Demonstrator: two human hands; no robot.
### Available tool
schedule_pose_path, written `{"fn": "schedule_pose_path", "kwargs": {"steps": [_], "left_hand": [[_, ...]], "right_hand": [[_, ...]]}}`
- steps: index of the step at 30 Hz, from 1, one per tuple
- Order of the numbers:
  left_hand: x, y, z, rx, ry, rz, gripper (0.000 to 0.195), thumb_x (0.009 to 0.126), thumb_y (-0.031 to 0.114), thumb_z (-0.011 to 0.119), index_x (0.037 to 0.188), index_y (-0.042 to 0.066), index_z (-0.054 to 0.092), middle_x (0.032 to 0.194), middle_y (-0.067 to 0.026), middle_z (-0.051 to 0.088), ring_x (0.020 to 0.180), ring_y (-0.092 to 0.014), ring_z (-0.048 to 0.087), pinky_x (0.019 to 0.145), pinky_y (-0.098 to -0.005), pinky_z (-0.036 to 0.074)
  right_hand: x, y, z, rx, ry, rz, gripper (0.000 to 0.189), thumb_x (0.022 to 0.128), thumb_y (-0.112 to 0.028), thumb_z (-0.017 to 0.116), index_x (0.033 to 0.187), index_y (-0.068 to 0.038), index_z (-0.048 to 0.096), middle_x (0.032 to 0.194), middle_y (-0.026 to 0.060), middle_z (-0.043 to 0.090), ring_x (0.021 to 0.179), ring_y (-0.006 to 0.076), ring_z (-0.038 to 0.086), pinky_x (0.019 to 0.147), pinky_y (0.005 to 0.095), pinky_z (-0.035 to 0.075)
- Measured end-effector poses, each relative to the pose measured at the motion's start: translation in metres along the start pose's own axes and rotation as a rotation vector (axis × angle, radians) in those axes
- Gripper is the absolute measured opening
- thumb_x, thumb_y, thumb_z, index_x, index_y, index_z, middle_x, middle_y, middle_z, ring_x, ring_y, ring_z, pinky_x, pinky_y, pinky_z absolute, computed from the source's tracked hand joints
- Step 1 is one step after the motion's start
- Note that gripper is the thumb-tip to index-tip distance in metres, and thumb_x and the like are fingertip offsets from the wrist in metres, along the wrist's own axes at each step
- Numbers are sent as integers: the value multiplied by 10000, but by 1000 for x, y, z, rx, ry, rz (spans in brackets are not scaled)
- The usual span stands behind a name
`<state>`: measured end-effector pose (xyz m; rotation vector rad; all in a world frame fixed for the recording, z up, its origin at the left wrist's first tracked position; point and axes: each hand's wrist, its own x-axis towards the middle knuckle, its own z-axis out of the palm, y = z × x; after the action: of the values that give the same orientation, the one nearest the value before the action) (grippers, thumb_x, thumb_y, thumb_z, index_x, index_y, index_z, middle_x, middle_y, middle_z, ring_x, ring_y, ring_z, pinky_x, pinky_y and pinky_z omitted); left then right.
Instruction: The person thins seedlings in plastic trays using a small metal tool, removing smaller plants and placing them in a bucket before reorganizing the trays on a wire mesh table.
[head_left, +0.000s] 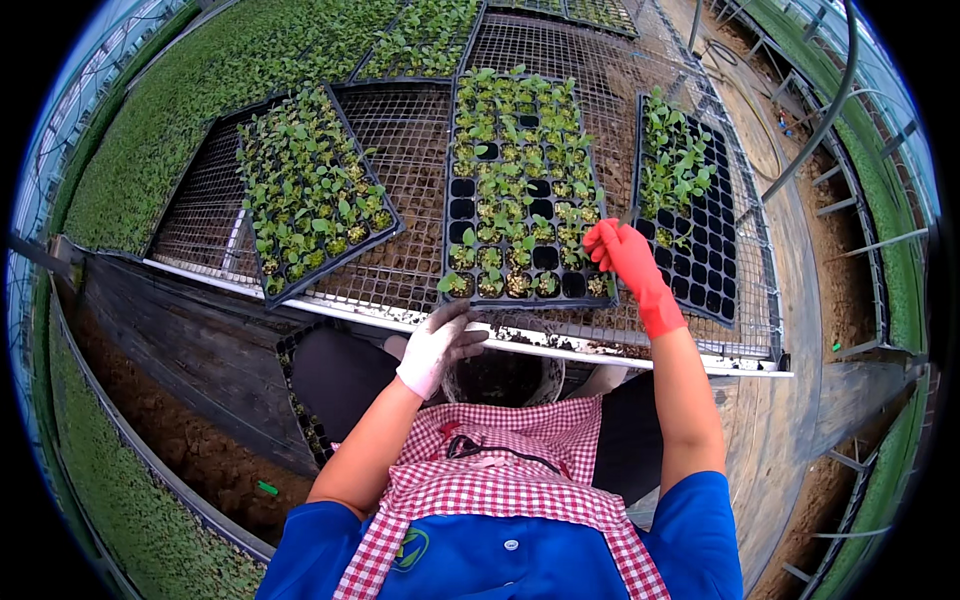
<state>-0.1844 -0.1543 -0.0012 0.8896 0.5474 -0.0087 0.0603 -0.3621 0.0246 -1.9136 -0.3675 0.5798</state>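
My right hand (626, 255), in a red rubber glove, is over the right edge of the middle seedling tray (529, 304). Its fingers are curled around a thin dark tool (627, 218), mostly hidden by the glove. My left hand (439, 346) wears a pale glove with dirty fingertips. It rests with fingers apart at the tray's front left corner, by the white bench rail (517, 343). Green seedlings fill most cells of this black plug tray; several cells hold none. To the right, another tray (701, 277) has seedlings on its left side and bare black cells elsewhere.
A tilted seedling tray (319, 202) overhangs the bench front at left. Wire mesh (397, 135) tops the bench. Below the rail, between my legs, is a round bucket (504, 376) with dark contents. A curved metal pipe (814, 142) rises at right beside the walkway (780, 420).
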Motion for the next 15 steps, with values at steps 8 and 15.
{"fn": "schedule_pose_path", "kwargs": {"steps": [8, 15], "left_hand": [[-8, 15, -7, 148, -24, -104, 469, 891, 193, 528, 1297, 5, 387, 1189, -167, 517, 982, -307, 589, 784, -389, 517], [-13, 148, -64, 869, 238, 521, 333, 863, 177, 465, 1128, 1, 563, 1033, -150, 627, 896, -232, 628, 747, -323, 517]], "right_hand": [[-9, 25, -19, 183, 43, -81, 373, 951, -348, 406, 877, -35, 595, 621, -9, 526, 503, 80, 461, 461, 210, 353], [-18, -36, -8, 294, 75, -253, 381, 973, -345, 367, 901, -16, 544, 775, 117, 655, 470, 84, 502, 435, 191, 381]]}}
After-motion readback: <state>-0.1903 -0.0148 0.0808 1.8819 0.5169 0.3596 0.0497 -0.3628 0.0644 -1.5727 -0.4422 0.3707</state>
